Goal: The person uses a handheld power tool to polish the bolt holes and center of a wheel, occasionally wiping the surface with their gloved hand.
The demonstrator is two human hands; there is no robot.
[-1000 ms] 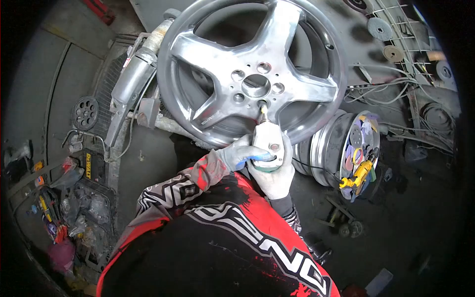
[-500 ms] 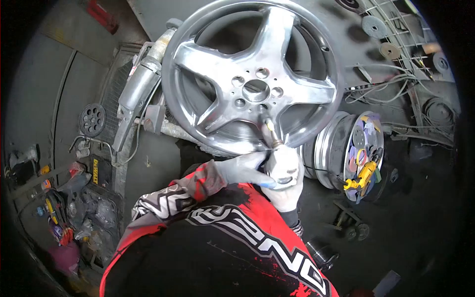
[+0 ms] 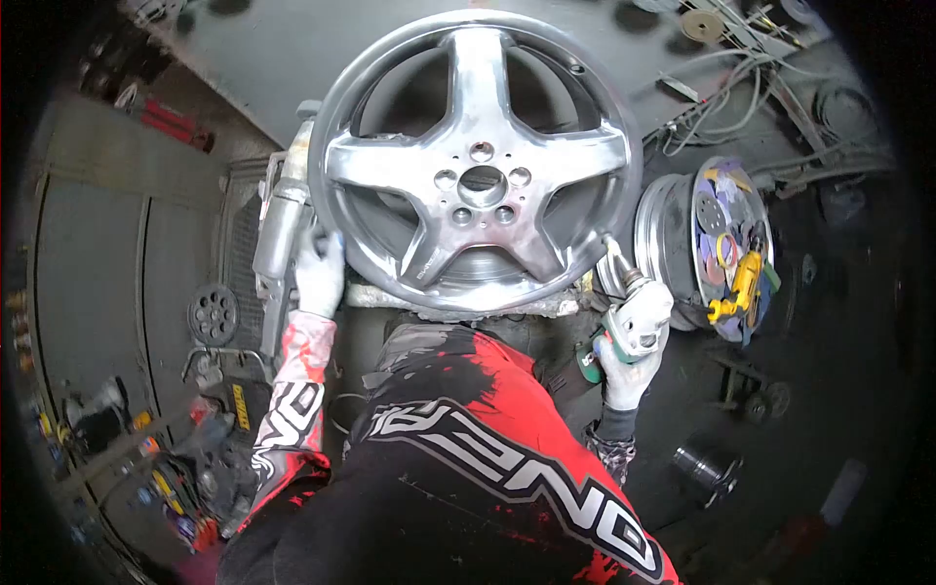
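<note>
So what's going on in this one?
A person in a red, black and white jersey is at an alloy wheel set up in front of them. The gloved left hand lies on the wheel's left rim. The gloved right hand holds a small power tool beside the wheel's lower right edge. Whether its tip touches the rim is unclear.

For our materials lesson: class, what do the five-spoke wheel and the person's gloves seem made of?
Five-spoke wheel: metal, probably aluminium alloy, bare and polished; bright silvery reflections, no paint. Gloves on the left hand and the right hand, which grips a power tool: pale fabric, perhaps coated; matte, snug over the fingers.
</note>
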